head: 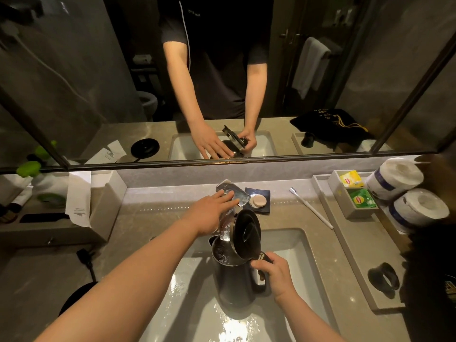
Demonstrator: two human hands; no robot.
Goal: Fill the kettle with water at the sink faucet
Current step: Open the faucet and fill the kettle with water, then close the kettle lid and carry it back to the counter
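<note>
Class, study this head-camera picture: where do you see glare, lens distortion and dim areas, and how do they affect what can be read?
Head view: bright glare on the wet sink basin near the bottom edge washes out detail; wide-angle bending curves the mirror frame and counter edges; the room is dim, so the dark kettle shows little surface detail; the faucet under the left hand glints.
</note>
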